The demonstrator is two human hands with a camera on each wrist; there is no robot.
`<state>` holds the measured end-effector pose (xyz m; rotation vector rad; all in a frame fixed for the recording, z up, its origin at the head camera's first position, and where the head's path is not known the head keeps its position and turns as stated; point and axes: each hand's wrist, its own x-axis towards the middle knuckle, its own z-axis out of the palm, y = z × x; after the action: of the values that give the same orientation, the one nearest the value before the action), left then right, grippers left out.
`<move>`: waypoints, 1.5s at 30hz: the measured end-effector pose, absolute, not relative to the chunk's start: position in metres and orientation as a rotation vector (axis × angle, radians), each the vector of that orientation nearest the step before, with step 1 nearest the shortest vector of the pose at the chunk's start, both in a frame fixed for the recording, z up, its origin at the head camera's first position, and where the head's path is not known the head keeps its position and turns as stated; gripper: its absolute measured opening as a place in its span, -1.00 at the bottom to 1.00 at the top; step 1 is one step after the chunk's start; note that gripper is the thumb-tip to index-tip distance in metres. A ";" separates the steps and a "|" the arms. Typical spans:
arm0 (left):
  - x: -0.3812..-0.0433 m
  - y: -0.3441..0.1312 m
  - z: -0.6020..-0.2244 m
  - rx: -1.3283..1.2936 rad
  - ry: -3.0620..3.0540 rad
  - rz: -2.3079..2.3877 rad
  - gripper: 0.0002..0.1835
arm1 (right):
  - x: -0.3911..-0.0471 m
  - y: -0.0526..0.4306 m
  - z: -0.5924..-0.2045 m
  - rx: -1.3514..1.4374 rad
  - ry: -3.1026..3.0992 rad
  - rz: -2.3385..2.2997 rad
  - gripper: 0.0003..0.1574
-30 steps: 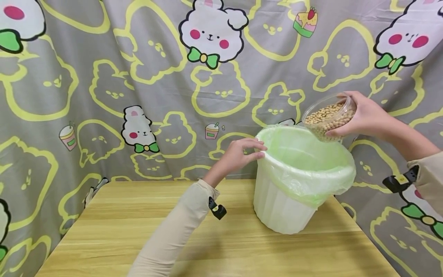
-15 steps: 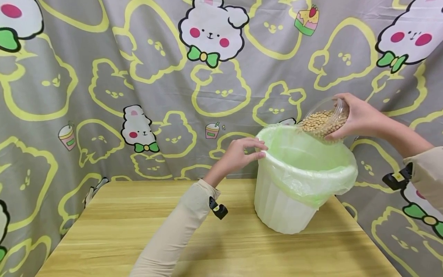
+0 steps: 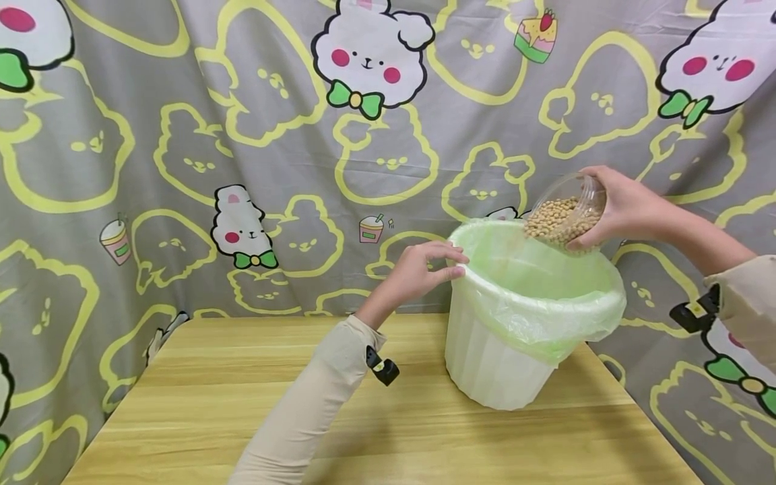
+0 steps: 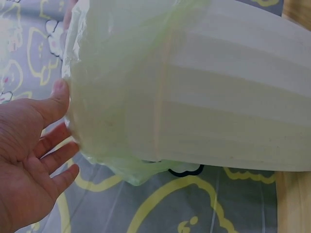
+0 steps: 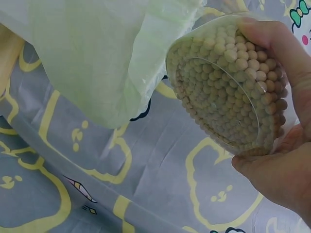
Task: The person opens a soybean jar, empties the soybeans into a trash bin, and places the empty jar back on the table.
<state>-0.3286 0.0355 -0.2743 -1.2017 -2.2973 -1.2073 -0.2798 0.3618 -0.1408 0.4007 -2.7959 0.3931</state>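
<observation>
A white trash bin (image 3: 494, 360) stands on the table, lined with a light green plastic bag (image 3: 533, 313) folded over its rim. My left hand (image 3: 421, 268) rests its thumb and fingertips on the bag-covered rim at the left side; in the left wrist view its fingers (image 4: 58, 155) look spread and fairly straight. Above the right side of the opening, my right hand (image 3: 624, 210) grips a clear plastic jar (image 3: 593, 195) of soybeans (image 3: 554, 219), tilted mouth-down to the left. Blurred beans fall from its lip into the bin. Through the jar's bottom, many beans (image 5: 228, 92) show.
The wooden table (image 3: 291, 377) carries the bin near its back right edge. A grey curtain (image 3: 291, 168) with cartoon rabbits hangs close behind the table and along its sides. A black strap (image 3: 382, 367) sits on the left sleeve, another strap (image 3: 694, 313) on the right.
The jar has tipped further toward the bin and moved slightly left and down with my right hand. Beans have begun to fall out. My left hand stays on the rim.
</observation>
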 end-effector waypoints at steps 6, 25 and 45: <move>-0.329 0.034 -0.274 -1.200 -2.307 -1.211 -0.73 | -0.282 0.359 -0.141 0.429 -2.796 0.359 0.60; -0.330 0.033 -0.272 -1.214 -2.306 -1.216 -0.72 | -0.284 0.354 -0.133 0.446 -2.839 0.285 0.63; -0.330 0.033 -0.272 -1.204 -2.299 -1.214 -0.74 | -0.289 0.347 -0.127 0.532 -2.877 0.226 0.63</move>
<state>-0.3302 0.0327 -0.2716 -1.2042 -2.2991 -1.2144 -0.2890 0.3466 -0.1274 0.5318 -2.8766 0.2264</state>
